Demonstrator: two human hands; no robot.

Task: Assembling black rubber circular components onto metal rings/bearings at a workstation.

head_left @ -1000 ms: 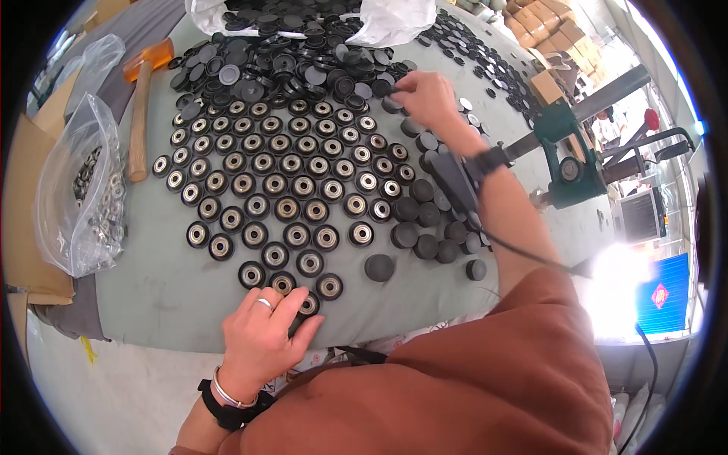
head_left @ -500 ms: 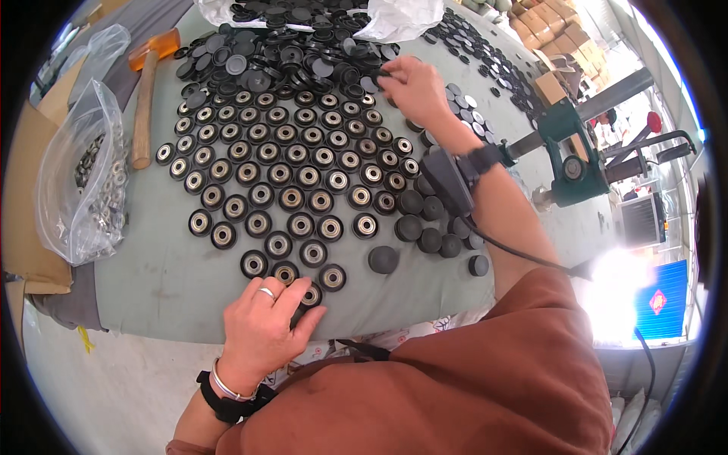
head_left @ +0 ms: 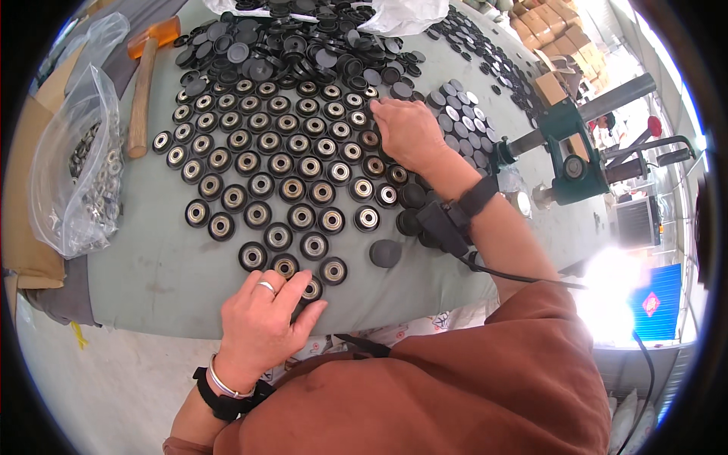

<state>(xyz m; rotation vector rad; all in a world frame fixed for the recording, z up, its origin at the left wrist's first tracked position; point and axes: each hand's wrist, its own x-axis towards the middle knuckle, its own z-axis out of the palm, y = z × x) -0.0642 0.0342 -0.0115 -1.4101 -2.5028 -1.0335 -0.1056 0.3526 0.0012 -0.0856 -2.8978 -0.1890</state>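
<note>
Many black wheels with metal bearings in their centres (head_left: 302, 217) lie in loose rows on the green-grey cloth. At the table's near edge my left hand (head_left: 265, 322) has its thumb and fingers closed about one black bearing wheel (head_left: 309, 289); another wheel (head_left: 286, 265) sits just beyond its fingertips. My right hand (head_left: 409, 135) is over the right side of the rows, its fingers bent together and pointing left. Whatever those fingertips hold is hidden. Under and beside the right wrist stand dark round caps (head_left: 412, 196), and a single black cap (head_left: 385, 253) sits apart nearer me.
A heap of black caps (head_left: 280, 49) fills the far side. To the left are a wooden-handled mallet (head_left: 142, 98) and a clear bag of small metal parts (head_left: 98, 174). A green hand press (head_left: 569, 152) stands right. Grey discs (head_left: 462, 125) lie behind my right hand.
My right hand has come back from the edge of the cap heap toward me, to the right side of the wheel rows. My left hand has stayed at the same wheel.
</note>
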